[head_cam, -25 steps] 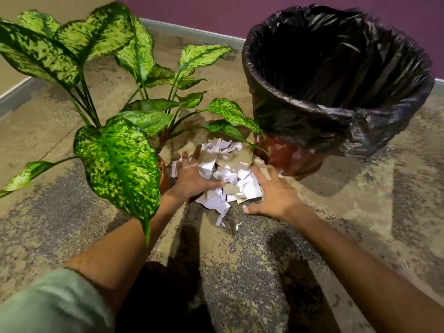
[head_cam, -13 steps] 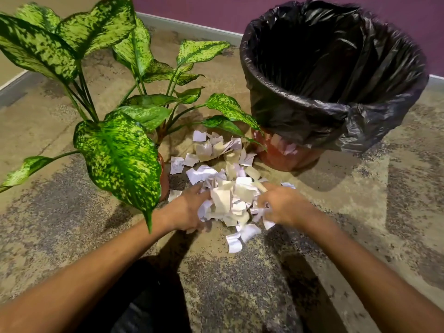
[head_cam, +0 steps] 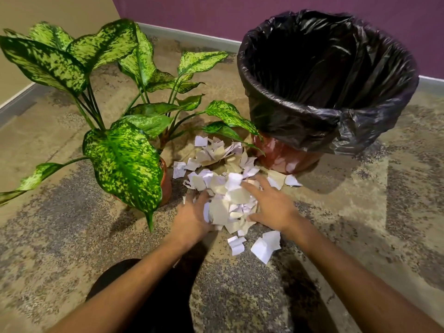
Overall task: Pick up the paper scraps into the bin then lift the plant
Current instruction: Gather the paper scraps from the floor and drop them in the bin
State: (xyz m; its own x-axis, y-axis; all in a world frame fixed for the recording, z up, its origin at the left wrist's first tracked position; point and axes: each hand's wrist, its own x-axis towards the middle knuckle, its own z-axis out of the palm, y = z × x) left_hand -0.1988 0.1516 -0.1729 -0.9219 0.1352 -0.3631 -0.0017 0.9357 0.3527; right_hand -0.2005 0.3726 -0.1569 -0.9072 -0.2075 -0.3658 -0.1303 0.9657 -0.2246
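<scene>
A heap of white and beige paper scraps [head_cam: 227,188] lies on the floor between the plant and the bin. My left hand [head_cam: 192,216] and my right hand [head_cam: 270,209] press in on the near part of the heap from both sides, holding a bunch of scraps between them. More scraps lie loose behind the hands and in front of them [head_cam: 265,247]. The plant [head_cam: 125,155] with big speckled green leaves stands in a brown pot [head_cam: 165,182] left of the heap. The bin [head_cam: 288,162], brown with a black liner [head_cam: 324,75], stands at the right rear.
The patterned floor [head_cam: 360,224] runs to a purple wall with a grey skirting board [head_cam: 192,36] behind, and a beige wall [head_cam: 48,10] at the left. A long leaf [head_cam: 230,115] reaches over the far scraps toward the bin.
My hands dragged scraps from the far heap toward me and closed in around a bunch; some scraps spilled on the near side. The view drew back a little.
</scene>
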